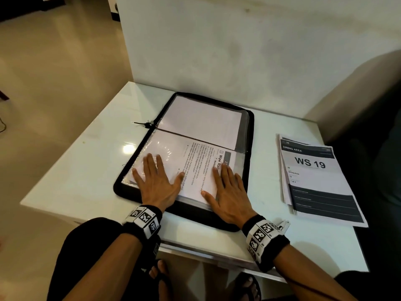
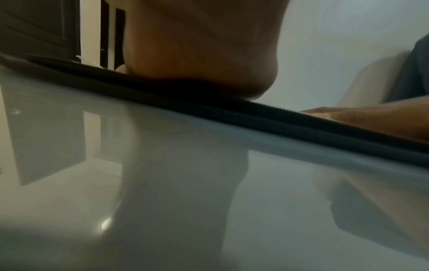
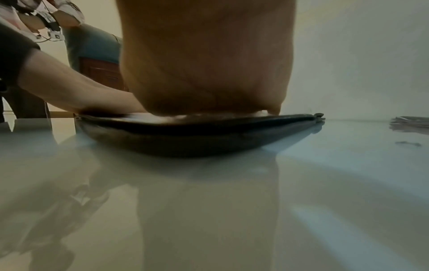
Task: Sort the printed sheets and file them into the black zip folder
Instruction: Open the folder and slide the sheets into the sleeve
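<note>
The black zip folder (image 1: 249, 135) lies open and flat on the glossy white table (image 1: 82, 170), its far edge close to the wall. Clear sleeves fill both halves; a printed sheet (image 1: 195, 170) headed with partly covered text sits in the near sleeve, a paler sheet (image 1: 199, 120) in the far one. The left hand (image 1: 157, 181) rests palm down on the near sleeve's left part, fingers straight and spread wide, holding nothing. The right hand (image 1: 225, 192) lies flat on the same sleeve's right part, fingers extended, thumb pointing left, also holding nothing. Both wrist views show only the heel of each palm pressed on the folder edge. A stack of printed sheets (image 1: 314, 177), topped "WS 19", lies on the table, apart from the folder on its right.
</note>
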